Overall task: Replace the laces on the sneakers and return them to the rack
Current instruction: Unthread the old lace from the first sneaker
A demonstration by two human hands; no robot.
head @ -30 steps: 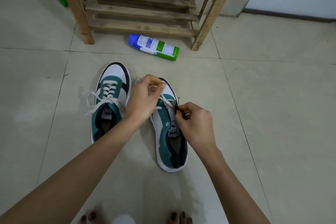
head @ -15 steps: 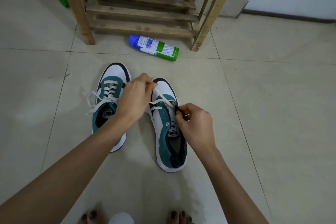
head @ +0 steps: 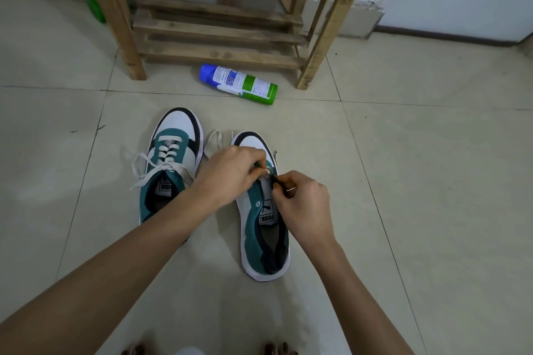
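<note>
Head view: two green-and-white Puma sneakers stand on the tiled floor (head: 432, 181) in front of the wooden rack (head: 219, 34), toes toward it. The laced sneaker (head: 170, 158) lies nearer the rack's left leg. Over the unlaced sneaker (head: 265, 239), the left hand (head: 230, 173) pinches a white lace (head: 213, 140) at the eyelets, fingers curled. The right hand (head: 300, 202) pinches a thin dark strip (head: 277, 181), too small to identify. A spray can (head: 239, 84) lies on its side just before the rack.
</note>
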